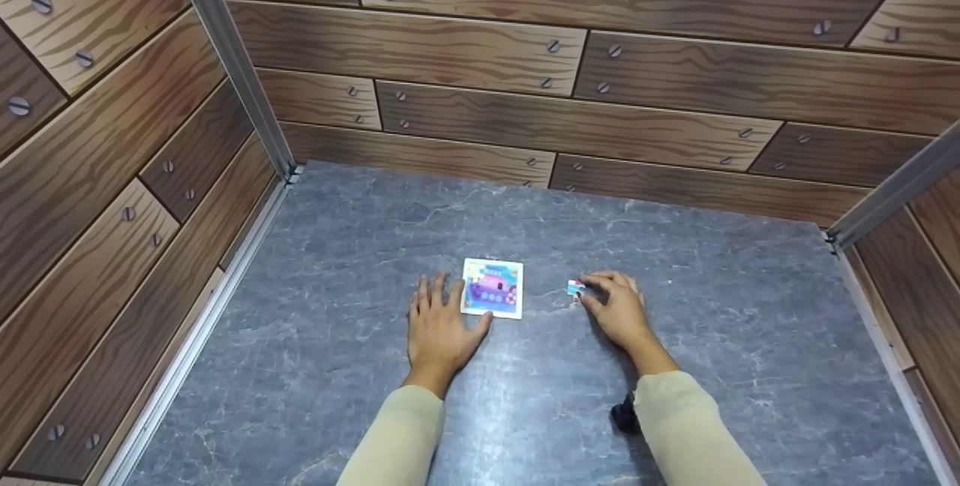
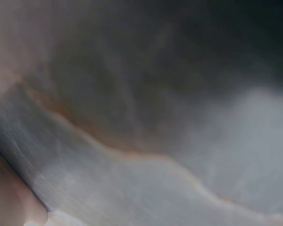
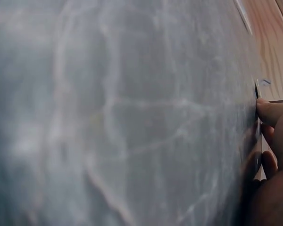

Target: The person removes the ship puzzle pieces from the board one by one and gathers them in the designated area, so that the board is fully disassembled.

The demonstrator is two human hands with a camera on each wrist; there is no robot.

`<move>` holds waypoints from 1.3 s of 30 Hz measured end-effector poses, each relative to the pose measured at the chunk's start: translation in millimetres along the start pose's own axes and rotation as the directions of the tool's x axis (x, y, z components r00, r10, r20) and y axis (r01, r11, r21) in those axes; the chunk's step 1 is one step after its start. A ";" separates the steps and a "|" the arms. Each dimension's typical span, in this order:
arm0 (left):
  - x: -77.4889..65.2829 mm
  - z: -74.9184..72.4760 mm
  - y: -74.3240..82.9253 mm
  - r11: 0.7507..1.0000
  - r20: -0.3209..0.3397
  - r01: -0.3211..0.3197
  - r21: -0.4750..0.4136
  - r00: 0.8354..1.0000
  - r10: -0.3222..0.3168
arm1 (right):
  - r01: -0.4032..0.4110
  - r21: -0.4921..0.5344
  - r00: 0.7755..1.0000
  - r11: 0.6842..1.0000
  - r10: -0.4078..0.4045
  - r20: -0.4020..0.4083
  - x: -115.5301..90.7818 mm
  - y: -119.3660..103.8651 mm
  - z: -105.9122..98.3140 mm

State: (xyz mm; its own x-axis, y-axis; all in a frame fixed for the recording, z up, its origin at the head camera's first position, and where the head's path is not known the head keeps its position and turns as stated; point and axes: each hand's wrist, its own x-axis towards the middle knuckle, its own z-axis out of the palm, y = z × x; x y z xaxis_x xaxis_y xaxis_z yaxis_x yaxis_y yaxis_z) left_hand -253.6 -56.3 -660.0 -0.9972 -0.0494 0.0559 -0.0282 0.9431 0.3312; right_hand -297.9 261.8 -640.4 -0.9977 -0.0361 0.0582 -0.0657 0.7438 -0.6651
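A small square jigsaw puzzle (image 1: 492, 289) with a white border and a pink and purple ship picture lies on the table. My left hand (image 1: 439, 328) rests along its left side, fingers extended, the thumb at the lower edge. To the right of the puzzle, my right hand (image 1: 621, 312) pinches a small blue, white and red jigsaw piece (image 1: 574, 288) between thumb and fingers, low over the tabletop. The right wrist view catches the fingers (image 3: 271, 113) at its right edge, with the piece barely visible. Blur fills most of the left wrist view, with a bit of hand (image 2: 12, 193) at the lower left.
Grey marbled tabletop (image 1: 360, 246) spreads under both hands. Wood-patterned panels (image 1: 465, 51) close off the back and both sides, joined by metal corner posts (image 1: 236, 58). A black device (image 1: 624, 415) sits by the right wrist.
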 end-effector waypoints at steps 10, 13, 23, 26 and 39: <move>0.7 -3.4 -1.2 0.999 0.005 0.012 -0.032 1.000 -0.012 | -0.015 -0.014 1.000 1.000 0.015 0.017 1.7 -3.4 0.9; 0.4 -3.8 -0.8 0.999 0.003 0.016 -0.035 1.000 -0.016 | -0.015 -0.018 1.000 1.000 0.015 0.013 1.6 -3.3 1.7; -0.1 -3.2 -0.6 1.000 0.030 0.013 -0.008 0.999 -0.013 | -0.026 -0.049 1.000 0.998 0.025 -0.006 -0.4 -3.3 3.4; -0.7 -4.2 0.1 1.000 0.031 0.009 -0.020 0.999 -0.008 | -0.025 -0.058 1.000 0.998 0.025 -0.004 -1.0 -3.3 3.2; -1.9 -2.3 1.8 1.000 0.051 0.008 -0.025 0.999 -0.007 | -0.019 -0.026 0.999 0.999 0.019 -0.028 -3.5 -1.6 2.5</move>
State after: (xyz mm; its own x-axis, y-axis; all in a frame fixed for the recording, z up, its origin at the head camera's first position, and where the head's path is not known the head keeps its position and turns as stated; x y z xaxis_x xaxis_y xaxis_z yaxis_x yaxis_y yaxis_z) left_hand -251.6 -55.3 -657.3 -0.9992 -0.0391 0.0056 -0.0346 0.9343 0.3547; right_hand -294.3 259.0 -641.5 -0.9978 -0.0037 0.0665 -0.0460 0.7615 -0.6466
